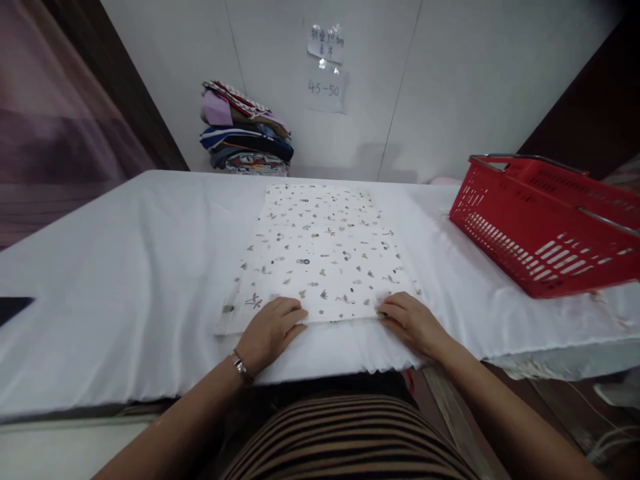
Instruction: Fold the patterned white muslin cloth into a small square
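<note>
Head view: the left hand has its grip nearly closed, thumb and fingers pinching the near edge of the printed cloth. The right hand pinches the same edge close to its right corner, fingers likewise drawn together. The cloth lies spread flat on the white-covered counter, in front of the person. A red basket stands at the counter's right; its contents cannot be made out.
</note>
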Demonstrator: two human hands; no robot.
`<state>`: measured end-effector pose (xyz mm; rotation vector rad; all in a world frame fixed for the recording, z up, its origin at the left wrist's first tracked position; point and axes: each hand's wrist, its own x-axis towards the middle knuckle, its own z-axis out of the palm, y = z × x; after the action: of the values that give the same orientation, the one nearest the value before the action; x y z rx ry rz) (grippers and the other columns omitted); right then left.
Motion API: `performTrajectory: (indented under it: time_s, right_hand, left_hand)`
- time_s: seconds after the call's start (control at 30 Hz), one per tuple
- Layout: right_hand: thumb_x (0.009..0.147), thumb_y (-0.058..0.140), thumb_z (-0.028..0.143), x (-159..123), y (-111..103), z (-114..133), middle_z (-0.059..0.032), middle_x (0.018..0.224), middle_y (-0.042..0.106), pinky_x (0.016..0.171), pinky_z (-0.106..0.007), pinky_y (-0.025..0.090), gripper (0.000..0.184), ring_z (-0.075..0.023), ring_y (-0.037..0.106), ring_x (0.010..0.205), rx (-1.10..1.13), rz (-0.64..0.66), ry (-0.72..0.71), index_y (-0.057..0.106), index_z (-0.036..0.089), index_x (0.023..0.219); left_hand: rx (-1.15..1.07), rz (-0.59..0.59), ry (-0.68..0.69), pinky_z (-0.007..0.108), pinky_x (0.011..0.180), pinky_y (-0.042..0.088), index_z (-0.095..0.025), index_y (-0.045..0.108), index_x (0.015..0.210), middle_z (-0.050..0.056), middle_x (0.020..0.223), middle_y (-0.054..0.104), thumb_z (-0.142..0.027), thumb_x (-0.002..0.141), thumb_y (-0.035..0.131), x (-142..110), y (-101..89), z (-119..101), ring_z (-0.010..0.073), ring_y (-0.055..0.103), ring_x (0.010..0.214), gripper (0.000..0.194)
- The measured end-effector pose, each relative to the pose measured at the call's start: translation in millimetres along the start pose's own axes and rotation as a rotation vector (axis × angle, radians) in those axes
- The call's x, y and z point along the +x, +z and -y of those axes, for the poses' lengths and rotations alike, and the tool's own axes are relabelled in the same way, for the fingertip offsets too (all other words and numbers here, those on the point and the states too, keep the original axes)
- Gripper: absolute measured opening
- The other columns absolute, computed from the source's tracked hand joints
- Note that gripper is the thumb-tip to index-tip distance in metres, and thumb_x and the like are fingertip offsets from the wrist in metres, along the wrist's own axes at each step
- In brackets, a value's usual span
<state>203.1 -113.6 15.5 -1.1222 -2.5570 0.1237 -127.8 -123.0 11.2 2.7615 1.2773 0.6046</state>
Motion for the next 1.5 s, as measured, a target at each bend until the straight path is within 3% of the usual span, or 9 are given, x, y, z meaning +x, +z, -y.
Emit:
performTrajectory:
  time_s: [0.43,0.63,0.87,1.13,1.33,1.5]
  right_hand:
    - [0.09,0.042,0.021,6.6,-3.9,1.7,-0.0051,0.095,0.061,0.077,-0.035,0.047,0.023,-0.019,0.054,0.091,0.125,0.047,0.068,0.064,0.024,0.098]
    - [0.09,0.042,0.023,5.2,2.7,1.4,-0.007,0.099,0.06,0.077,-0.035,0.048,0.023,-0.0192,0.054,0.091,0.101,-0.079,0.133,0.063,0.023,0.098]
    - [0.088,0.045,0.017,0.5,4.0,4.7,-0.0064,0.095,0.06,0.074,-0.032,0.045,0.02,-0.0202,0.053,0.089,0.002,0.003,0.047,0.063,0.022,0.093]
    - [0.088,0.042,0.013,-0.3,-2.9,6.8,-0.0055,0.093,0.059,0.074,-0.032,0.041,0.021,-0.0197,0.05,0.085,-0.116,0.099,-0.006,0.058,0.022,0.098]
    - [0.09,0.04,0.016,-3.7,0.7,4.1,-0.0051,0.094,0.06,0.075,-0.032,0.041,0.022,-0.0195,0.05,0.085,-0.147,0.071,-0.012,0.056,0.023,0.104]
    - [0.086,0.039,0.009,-2.9,-0.1,0.3,-0.0064,0.099,0.061,0.076,-0.031,0.043,0.029,-0.0195,0.052,0.089,-0.116,-0.009,0.006,0.053,0.02,0.109]
  left_hand:
    - [-0.065,0.056,-0.032,0.035,0.076,0.044,-0.019,0.062,0.095,0.005,0.089,0.06,-0.025,0.091,0.036,8.4,-6.7,-0.8,0.0167,0.052,0.083,0.027]
    - [-0.013,-0.015,-0.108,0.032,0.074,0.045,-0.018,0.062,0.094,0.005,0.089,0.061,-0.024,0.09,0.038,7.6,-2.0,-1.8,0.017,0.052,0.083,0.025]
    - [0.048,0.004,0.012,0.032,0.071,0.044,-0.018,0.062,0.09,0.005,0.087,0.06,-0.02,0.09,0.038,0.7,-0.5,-4.8,0.0172,0.051,0.082,0.024]
    - [0.07,0.02,0.034,0.034,0.071,0.046,-0.02,0.06,0.098,0.005,0.092,0.061,-0.027,0.087,0.045,-0.3,-2.3,-1.6,0.0189,0.054,0.083,0.02]
    - [0.126,-0.022,0.088,0.034,0.07,0.048,-0.019,0.06,0.101,0.006,0.089,0.064,-0.016,0.087,0.039,-0.2,-0.1,4.1,0.0178,0.057,0.079,0.026]
    - [0.12,-0.033,0.116,0.034,0.072,0.048,-0.018,0.056,0.106,0.006,0.091,0.065,-0.014,0.086,0.039,0.0,-1.0,7.1,0.0173,0.058,0.08,0.027]
